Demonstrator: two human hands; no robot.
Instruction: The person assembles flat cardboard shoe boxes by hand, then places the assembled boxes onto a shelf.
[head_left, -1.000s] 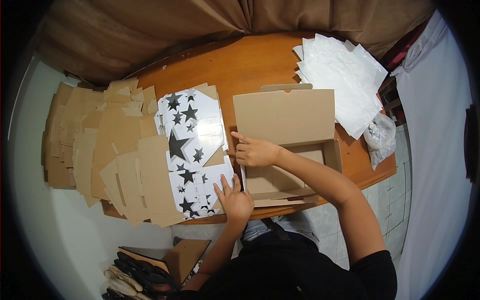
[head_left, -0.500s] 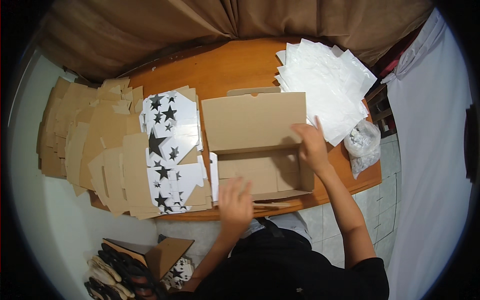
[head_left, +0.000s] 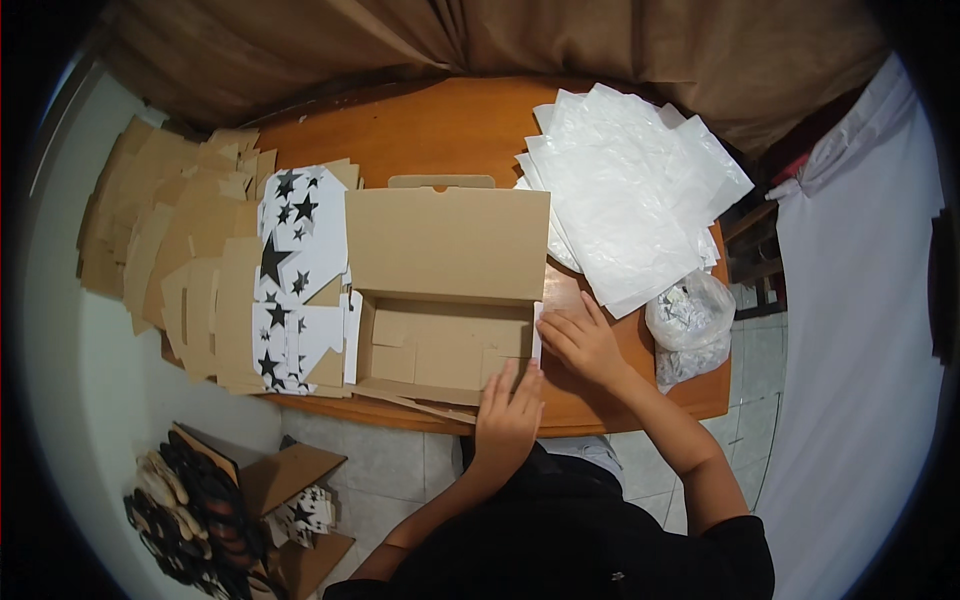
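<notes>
Head-view reviewer: "Where did the open cardboard box (head_left: 445,335) sit, and where were the hands?"

Second reviewer: "It lay on the wooden table (head_left: 440,130) right before the person, its lid flat back toward the far side. The left hand (head_left: 507,412) rested on the near wall at the right corner, fingers spread flat, pressing and not gripping. The right hand (head_left: 582,341) lay against the right end wall, fingers together and extended, pinching nothing."

First: "Why so, would one judge?"

Second: "Probably to hold the folded walls upright and the corner square; flat palms suit that better than a pinch."

First: "And around it?"

Second: "Star-printed flat blanks (head_left: 298,275) lay just beside the box on its left, plain cardboard blanks (head_left: 175,240) further left. White tissue sheets (head_left: 625,195) were stacked at the right, a clear plastic bag (head_left: 690,325) near the table's edge. Sandals (head_left: 185,505) lay on the floor at lower left."
</notes>
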